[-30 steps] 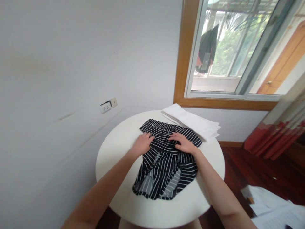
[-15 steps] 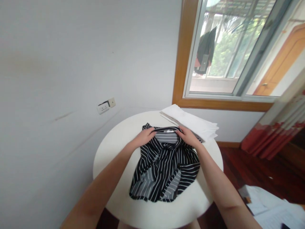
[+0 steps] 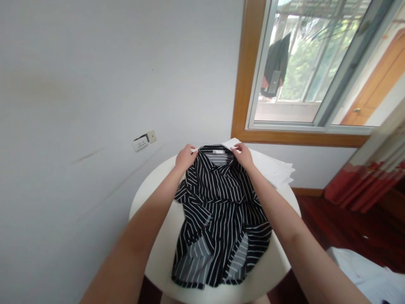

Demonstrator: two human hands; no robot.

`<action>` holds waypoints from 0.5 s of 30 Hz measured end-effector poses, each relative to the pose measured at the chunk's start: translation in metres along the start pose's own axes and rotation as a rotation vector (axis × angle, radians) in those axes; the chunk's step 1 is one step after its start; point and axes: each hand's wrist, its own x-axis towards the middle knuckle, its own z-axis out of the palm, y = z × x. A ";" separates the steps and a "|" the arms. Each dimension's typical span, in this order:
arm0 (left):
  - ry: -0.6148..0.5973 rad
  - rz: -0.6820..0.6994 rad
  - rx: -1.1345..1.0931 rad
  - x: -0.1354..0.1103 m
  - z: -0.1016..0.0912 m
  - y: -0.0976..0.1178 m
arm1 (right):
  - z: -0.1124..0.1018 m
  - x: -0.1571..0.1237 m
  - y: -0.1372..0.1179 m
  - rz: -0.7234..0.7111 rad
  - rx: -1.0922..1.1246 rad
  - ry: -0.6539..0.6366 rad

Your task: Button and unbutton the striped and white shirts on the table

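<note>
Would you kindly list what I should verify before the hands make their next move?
1. Left hand holding the striped shirt by its collar: ok, at one end.
2. Right hand holding the collar too: ok, at the other end.
3. Striped shirt smooth: not ok, it is bunched across the middle.
4. Hem within the near rim of the round table: ok.
5. Striped shirt apart from the white sheets: cannot tell, the right hand and arm partly hide them.

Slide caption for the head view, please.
Left hand and right hand hold a black-and-white striped shirt near its collar over a round white table.
</note>
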 end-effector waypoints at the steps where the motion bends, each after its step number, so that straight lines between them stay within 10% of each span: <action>1: 0.082 0.052 0.132 -0.001 0.009 -0.005 | 0.005 -0.005 0.002 -0.096 -0.088 0.033; 4: 0.052 0.252 0.300 -0.020 0.041 -0.019 | 0.015 -0.037 0.008 -0.302 -0.221 -0.122; 8: -0.144 0.436 0.240 -0.053 0.087 -0.035 | 0.036 -0.091 0.020 -0.199 -0.495 -0.530; 15: -0.403 0.289 0.326 -0.094 0.121 -0.061 | 0.051 -0.142 0.042 -0.069 -0.622 -0.745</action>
